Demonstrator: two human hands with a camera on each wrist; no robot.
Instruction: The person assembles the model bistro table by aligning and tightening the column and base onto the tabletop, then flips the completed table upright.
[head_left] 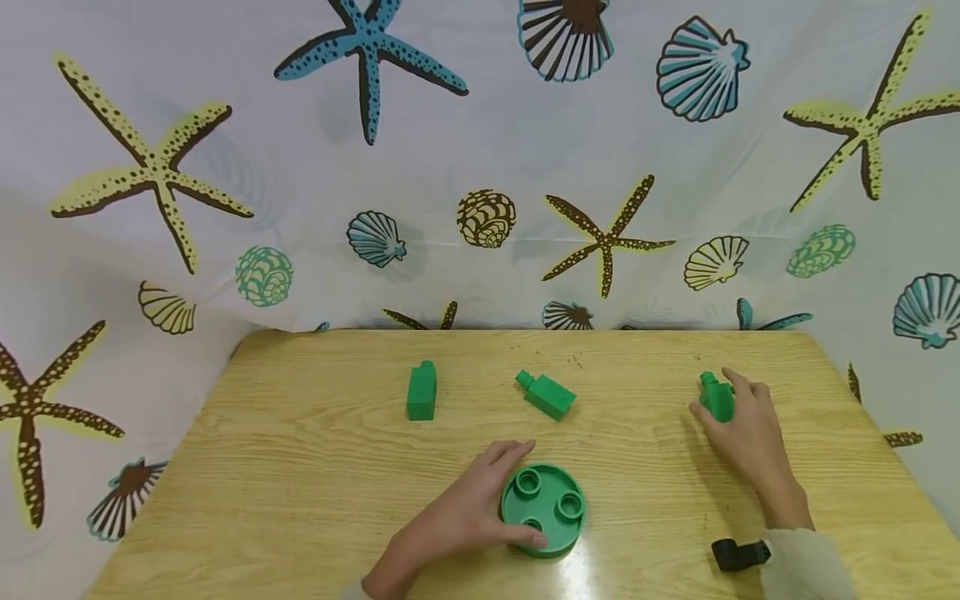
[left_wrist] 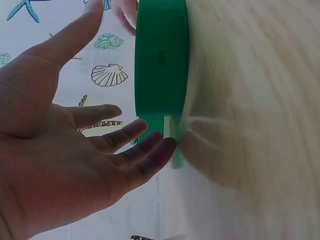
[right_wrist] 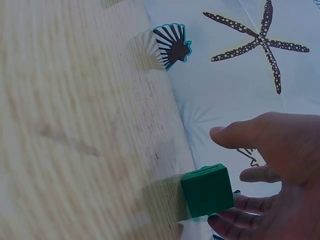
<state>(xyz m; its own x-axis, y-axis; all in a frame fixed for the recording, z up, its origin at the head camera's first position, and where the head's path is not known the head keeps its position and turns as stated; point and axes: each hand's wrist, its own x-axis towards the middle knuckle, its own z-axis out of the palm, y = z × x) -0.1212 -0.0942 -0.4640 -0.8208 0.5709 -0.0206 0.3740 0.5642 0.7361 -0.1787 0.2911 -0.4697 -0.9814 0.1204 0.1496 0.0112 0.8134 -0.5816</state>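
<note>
A round green tray [head_left: 553,525] with a raised rim and three ring-shaped sockets sits on the table. My left hand [head_left: 474,505] curves loosely about its left side, thumb over the near rim. In the left wrist view, that hand's spread fingers stand beside the tray's side wall [left_wrist: 161,60], with no firm hold. Far to the right, a green bottle-shaped block [head_left: 718,403] with a knobbed neck stands between the thumb and fingers of my right hand [head_left: 752,429]. The right wrist view shows the thumb apart from this block [right_wrist: 207,192]; finger contact is hard to tell.
One more green bottle-shaped block [head_left: 422,393] is at the back left, neck away from me. Another [head_left: 551,397] lies tilted behind the tray. The wooden table [head_left: 300,467] ends at a white cloth [head_left: 450,167] printed with shells and starfish.
</note>
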